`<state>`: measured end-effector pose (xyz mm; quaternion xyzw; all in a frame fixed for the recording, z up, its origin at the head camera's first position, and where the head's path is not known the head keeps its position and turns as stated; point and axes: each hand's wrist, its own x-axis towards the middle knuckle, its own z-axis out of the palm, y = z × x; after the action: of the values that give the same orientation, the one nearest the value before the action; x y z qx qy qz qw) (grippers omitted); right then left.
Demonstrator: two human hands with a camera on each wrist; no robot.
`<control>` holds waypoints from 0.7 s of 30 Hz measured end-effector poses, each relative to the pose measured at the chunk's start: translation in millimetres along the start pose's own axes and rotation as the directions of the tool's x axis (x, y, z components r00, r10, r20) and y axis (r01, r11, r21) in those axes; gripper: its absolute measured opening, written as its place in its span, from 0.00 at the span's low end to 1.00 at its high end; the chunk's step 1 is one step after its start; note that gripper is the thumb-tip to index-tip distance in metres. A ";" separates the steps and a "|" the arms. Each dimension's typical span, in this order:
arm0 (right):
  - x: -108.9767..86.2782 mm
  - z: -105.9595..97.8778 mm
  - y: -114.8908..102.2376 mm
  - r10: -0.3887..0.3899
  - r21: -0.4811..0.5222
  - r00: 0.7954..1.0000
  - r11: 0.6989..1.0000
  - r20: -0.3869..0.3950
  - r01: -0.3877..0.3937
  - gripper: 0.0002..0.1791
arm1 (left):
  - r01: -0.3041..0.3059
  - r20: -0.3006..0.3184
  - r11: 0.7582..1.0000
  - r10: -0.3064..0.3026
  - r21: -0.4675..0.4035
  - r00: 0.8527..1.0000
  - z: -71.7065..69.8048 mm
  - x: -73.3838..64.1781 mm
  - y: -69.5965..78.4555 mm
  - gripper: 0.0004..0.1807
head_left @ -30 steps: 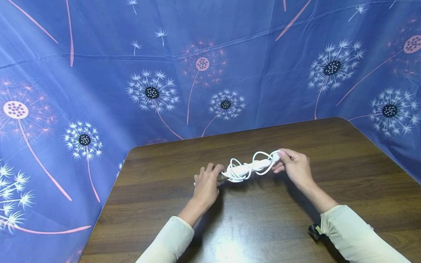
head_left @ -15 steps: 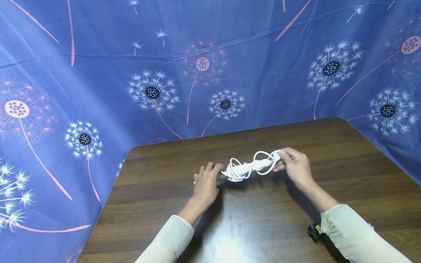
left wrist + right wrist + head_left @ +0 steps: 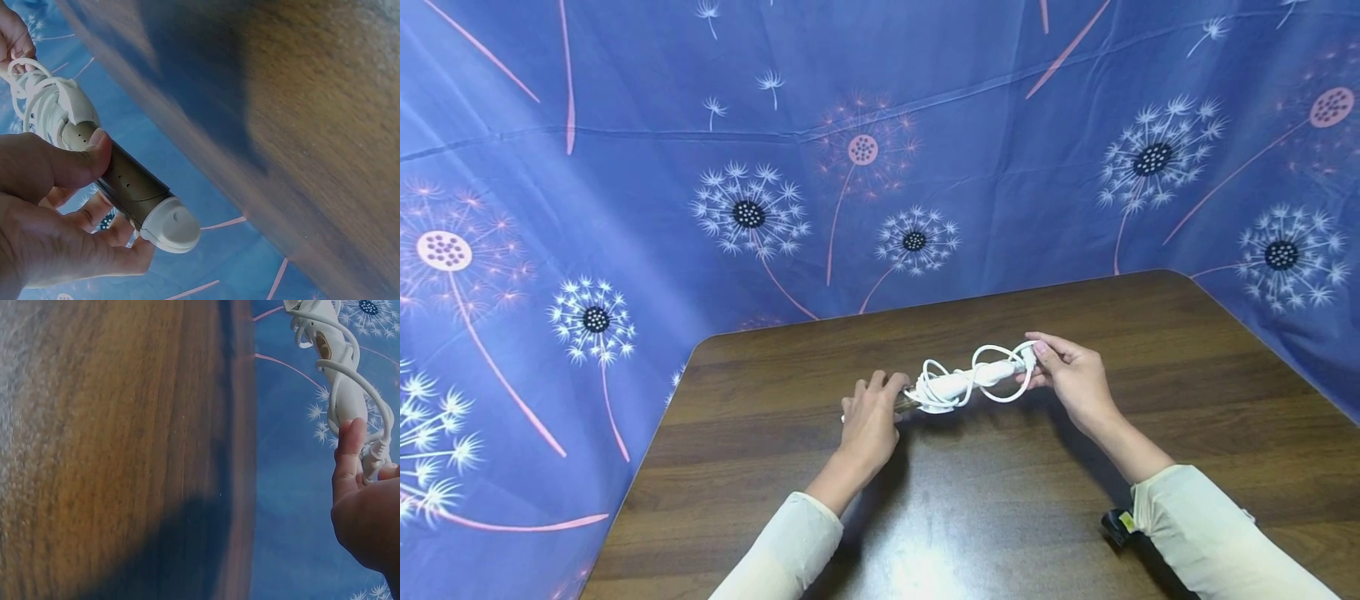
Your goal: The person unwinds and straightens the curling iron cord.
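A curling iron (image 3: 997, 373) with a white handle is held up above the table, tilted slightly, its white cord (image 3: 372, 394) wound loosely around the handle. My left hand (image 3: 868, 421) grips its bronze barrel (image 3: 134, 181), thumb on one side and fingers on the other. Small holes dot the barrel, and a white cap (image 3: 172, 226) closes its end. At the handle's far end my right hand (image 3: 1078, 385) pinches the cord's plug end (image 3: 375, 457) between thumb and fingers. One finger of that hand lies along the handle in the right wrist view.
Below the hands spreads a brown wooden table (image 3: 745, 483) with rounded far corners. A blue curtain (image 3: 1000, 200) with dandelion prints hangs behind it. A small black device (image 3: 1117, 527) sits at the right sleeve's cuff.
The right hand's fingers have shifted slightly at the plug end, with the index finger now reaching farther out. The left hand and the curling iron stay almost where they were.
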<state>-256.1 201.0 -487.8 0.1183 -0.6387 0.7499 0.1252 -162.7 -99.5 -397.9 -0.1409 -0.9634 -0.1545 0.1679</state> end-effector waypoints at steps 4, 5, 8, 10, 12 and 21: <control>-1.6 1.1 -7.8 0.013 0.085 0.998 0.996 0.059 -0.018 0.20 | 0.002 0.002 1.000 -0.002 0.002 1.000 0.1 0.5 -0.6 0.36; -1.2 1.0 -8.2 0.013 0.099 0.998 0.995 0.068 -0.020 0.20 | 0.003 0.002 1.000 -0.003 0.003 1.000 0.1 0.8 -0.8 0.36; 0.2 1.0 -8.5 0.012 0.104 0.996 0.994 0.091 -0.021 0.20 | 0.006 0.001 1.000 -0.006 0.005 1.000 0.1 1.6 -1.7 0.35; 1.4 0.9 -8.0 0.010 0.092 0.995 0.996 0.099 -0.019 0.20 | 0.006 -0.001 1.000 -0.006 0.009 1.000 0.1 2.3 -2.2 0.35; 4.4 -0.7 -1.1 0.012 0.054 0.997 0.998 0.073 -0.016 0.21 | 0.006 -0.003 1.000 -0.006 0.012 1.000 0.1 3.1 -2.6 0.34; 3.1 0.0 3.1 0.040 0.039 0.999 0.998 0.012 -0.040 0.18 | 0.012 0.000 1.000 -0.012 0.003 1.000 1.7 3.1 -3.2 0.33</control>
<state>-260.1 200.6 -489.6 0.1119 -0.6269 0.7639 0.1044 -167.1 -101.2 -399.1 -0.1350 -0.9644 -0.1540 0.1671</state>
